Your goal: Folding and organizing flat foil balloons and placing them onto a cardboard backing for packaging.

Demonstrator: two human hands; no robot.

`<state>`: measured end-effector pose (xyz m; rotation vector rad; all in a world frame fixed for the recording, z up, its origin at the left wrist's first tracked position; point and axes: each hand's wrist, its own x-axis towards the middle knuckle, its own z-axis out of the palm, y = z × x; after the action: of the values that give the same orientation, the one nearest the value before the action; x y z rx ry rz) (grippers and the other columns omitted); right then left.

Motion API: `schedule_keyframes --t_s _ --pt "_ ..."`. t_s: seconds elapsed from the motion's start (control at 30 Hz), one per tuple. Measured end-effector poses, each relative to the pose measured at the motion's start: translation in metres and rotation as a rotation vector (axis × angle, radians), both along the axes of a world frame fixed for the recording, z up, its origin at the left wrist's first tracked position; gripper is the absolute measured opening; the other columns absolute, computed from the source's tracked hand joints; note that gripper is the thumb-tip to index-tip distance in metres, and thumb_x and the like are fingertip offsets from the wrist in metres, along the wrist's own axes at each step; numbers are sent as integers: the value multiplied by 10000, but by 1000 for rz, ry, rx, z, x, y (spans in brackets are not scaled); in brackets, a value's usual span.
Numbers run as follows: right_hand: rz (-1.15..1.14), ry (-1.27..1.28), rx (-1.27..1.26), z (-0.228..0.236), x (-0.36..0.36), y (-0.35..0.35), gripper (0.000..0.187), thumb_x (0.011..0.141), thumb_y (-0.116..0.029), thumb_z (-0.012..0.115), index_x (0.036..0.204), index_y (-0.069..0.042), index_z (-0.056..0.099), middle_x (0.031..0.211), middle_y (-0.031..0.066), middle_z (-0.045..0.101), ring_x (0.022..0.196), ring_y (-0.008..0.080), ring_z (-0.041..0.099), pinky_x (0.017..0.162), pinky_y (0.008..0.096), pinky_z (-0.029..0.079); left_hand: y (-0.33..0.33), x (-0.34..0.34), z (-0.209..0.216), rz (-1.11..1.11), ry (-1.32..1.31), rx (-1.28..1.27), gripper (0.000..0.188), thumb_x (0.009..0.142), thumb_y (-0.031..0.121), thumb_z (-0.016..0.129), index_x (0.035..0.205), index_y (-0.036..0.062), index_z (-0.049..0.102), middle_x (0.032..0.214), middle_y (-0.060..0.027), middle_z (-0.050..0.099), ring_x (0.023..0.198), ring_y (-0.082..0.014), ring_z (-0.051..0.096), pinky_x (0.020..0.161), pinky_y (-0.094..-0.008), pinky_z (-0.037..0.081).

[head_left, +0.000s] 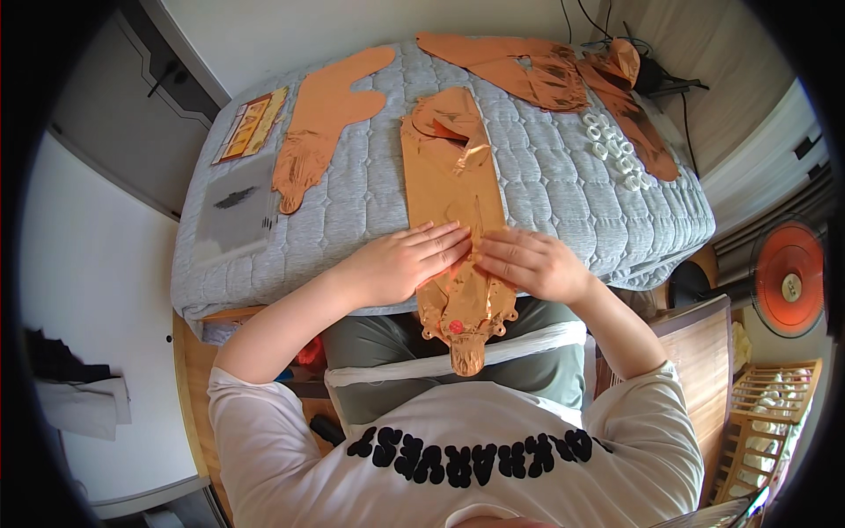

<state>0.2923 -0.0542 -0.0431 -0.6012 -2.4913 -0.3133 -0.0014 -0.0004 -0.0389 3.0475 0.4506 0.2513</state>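
A flat, shiny copper-coloured foil balloon [449,189] lies lengthwise from the mattress down over my lap. Its far end is folded over, and the near end is crinkled, with small tabs and a narrow tail. My left hand [412,262] rests flat on its left side, fingers stretched out towards the middle. From the right, my right hand [535,262] presses on the foil with fingers extended. The fingertips of both hands come close together near a crease along the balloon. Neither hand grips anything.
Another foil balloon [330,110] lies flat at the left. More copper foil [510,70] spreads at the far right, beside several small white rolls [607,141]. A printed packet [251,125] and a clear plastic sleeve [233,211] lie leftmost. An orange-red fan [789,277] stands right.
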Motion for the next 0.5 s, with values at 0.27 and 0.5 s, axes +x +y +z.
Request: schedule_keyframes --t_s 0.27,0.5 --pt "58 63 -79 -15 0 4 399 817 -155 646 1205 -81 706 1244 88 708 1156 264 687 948 378 585 0 0 1 -20 3 -26 549 976 147 517 1506 17 453 1606 -134 403 1494 -250 381 1219 -433 343" --pt "101 178 -190 -4 -7 7 384 810 -150 661 1181 -56 698 1193 95 730 1104 288 712 905 385 596 3 -1 3 -40 74 -77 687 938 204 627 1550 19 379 1645 -135 332 1527 -265 314 1238 -464 304"
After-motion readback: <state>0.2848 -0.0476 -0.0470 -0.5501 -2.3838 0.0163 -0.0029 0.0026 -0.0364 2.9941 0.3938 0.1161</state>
